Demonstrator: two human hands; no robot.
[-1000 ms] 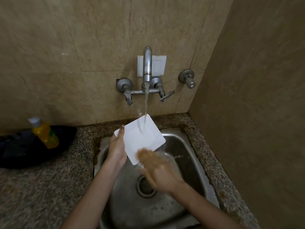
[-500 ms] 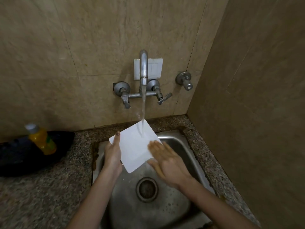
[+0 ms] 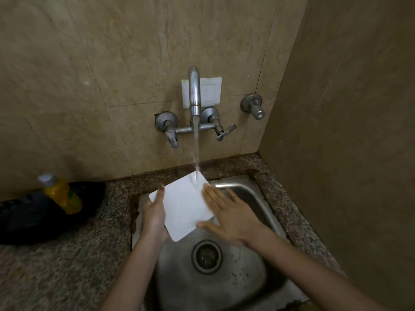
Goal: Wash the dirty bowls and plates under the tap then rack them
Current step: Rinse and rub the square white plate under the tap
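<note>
White square plate, held tilted above back left of stainless steel sink, far corner under water stream from wall-mounted metal tap. Left hand grasping plate's left edge, thumb on upper face. Right hand released, fingers straight and spread, laid against plate's right edge. Yellow plastic bottle with pale cap, tilted on dark object at back left of speckled granite worktop.
</note>
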